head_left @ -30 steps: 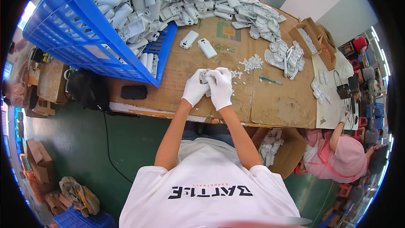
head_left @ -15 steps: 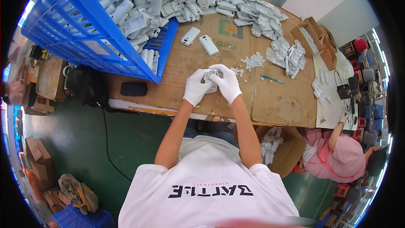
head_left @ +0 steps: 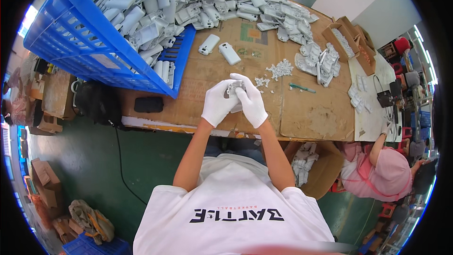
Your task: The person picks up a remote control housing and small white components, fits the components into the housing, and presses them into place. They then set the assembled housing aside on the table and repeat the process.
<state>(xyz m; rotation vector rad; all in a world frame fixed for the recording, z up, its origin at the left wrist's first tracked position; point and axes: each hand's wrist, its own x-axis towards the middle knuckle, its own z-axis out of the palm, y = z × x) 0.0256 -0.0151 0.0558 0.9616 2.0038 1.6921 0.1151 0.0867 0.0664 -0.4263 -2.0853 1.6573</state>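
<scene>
A small grey plastic housing part (head_left: 234, 87) is held above the near middle of the cardboard-covered table (head_left: 311, 118), pinched between both gloved hands. The left hand (head_left: 218, 104) closes around its left side; the right hand (head_left: 251, 102) closes over its right side and top, fingers curled tight. Most of the part is hidden by the gloves, so its exact form cannot be told.

Just beyond the hands lie two white oblong casings (head_left: 219, 49), side by side and apart from each other. To the right of the hands sits a scatter of small white plastic bits (head_left: 279, 70), and near it a slim green-handled tool (head_left: 302, 88). Further out, a large heap of grey moulded parts (head_left: 212, 0) spills from a tilted blue crate (head_left: 89, 47) across the far table. A black oblong object (head_left: 148, 105) lies at the near left edge.

Judgement: the work in hand appears to be trimming or snapping at the part. It is done well by bracing the part firmly with the left hand, working over the table so fragments fall on the cardboard, and keeping the thumbs close to the seam.

A second person in pink (head_left: 387, 174) sits at the lower right.
</scene>
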